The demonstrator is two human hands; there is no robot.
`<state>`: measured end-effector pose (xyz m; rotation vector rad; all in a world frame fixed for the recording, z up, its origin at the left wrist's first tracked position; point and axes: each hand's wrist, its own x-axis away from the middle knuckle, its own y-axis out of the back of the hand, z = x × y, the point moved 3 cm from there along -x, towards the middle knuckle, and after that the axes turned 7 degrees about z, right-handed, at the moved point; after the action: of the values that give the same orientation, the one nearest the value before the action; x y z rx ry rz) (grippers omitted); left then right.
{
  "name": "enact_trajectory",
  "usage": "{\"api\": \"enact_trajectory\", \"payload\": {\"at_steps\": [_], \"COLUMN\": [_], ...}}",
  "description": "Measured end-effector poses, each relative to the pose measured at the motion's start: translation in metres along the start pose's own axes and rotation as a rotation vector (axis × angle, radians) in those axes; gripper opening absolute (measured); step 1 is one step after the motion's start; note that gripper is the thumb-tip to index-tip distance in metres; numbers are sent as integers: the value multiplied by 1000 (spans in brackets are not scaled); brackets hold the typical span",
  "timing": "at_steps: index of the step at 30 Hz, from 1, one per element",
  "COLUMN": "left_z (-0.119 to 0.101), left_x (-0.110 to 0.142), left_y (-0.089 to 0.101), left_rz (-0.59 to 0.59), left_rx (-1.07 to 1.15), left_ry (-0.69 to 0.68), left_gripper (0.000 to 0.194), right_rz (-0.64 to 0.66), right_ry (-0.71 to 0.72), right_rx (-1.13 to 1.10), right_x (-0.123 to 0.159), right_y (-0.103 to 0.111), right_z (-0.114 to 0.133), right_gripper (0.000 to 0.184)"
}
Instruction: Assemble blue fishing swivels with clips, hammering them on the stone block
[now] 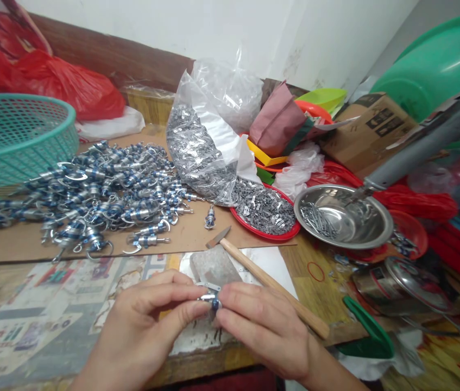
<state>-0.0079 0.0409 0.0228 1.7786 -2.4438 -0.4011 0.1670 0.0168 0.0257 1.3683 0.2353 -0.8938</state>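
Both my hands meet at the table's near edge over a small blue and silver metal part (pixel 212 300). My left hand (pixel 148 326) pinches it from the left with thumb and forefinger. My right hand (pixel 266 326) holds its right end. Just behind the part lies a grey block (pixel 213 266), and a wooden-handled hammer (pixel 270 282) rests diagonally beside it. A large pile of finished blue and silver parts (pixel 95 190) covers the brown cardboard at the left.
A teal basket (pixel 13 136) stands far left. A clear bag of small metal pieces (pixel 205 141) spills into a red plate (pixel 266 209). A steel bowl (pixel 344 217) with pins sits right, among boxes, a green basin (pixel 437 60) and red bags.
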Motion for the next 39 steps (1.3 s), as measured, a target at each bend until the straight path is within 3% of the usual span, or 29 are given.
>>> {"api": "enact_trajectory", "payload": {"at_steps": [6,9,13,16,18,20,22,23,24,27,30,35,39], "left_z": [-3,-1,7,18,27,34,39,41,42,42,44,48,50], "left_x": [4,4,4,9,12,12,10,9,8,6,5,2,-1], "left_y": [3,5,0,-8,-12,-14,-15,-15,-15,-16,-19,-20,-20], "left_rz": [-49,-31,5,-116,-158,-125,-42,-2,28,71,111,105,88], "left_rx": [-162,-160,133,445,532,552,578,590,602,650,691,687,717], "left_ry": [-123,-94,122,259,309,336,355,363,368,386,406,417,399], "left_gripper": [13,12,8,40,52,52,53,55,56,58,61,65,65], "right_rz": [11,-85,-274,-394,-331,-143,32,82,107,231,310,256,182], "right_ry": [-1,-78,-341,-557,-612,-630,-711,-825,-878,-953,-978,-986,-953], "right_rx": [43,-67,-296,-402,-461,-408,-141,127,220,316,360,358,222], "right_x": [-3,-6,-9,-8,-10,-12,-10,-6,-2,10,19,13,1], "right_y": [3,1,-8,-15,-17,-12,0,9,17,29,30,38,34], "right_z": [-1,-1,0,2,-3,-19,-52,-73,-94,-147,-174,-179,-140], "right_gripper": [23,23,16,8,3,7,13,17,18,10,12,9,12]}}
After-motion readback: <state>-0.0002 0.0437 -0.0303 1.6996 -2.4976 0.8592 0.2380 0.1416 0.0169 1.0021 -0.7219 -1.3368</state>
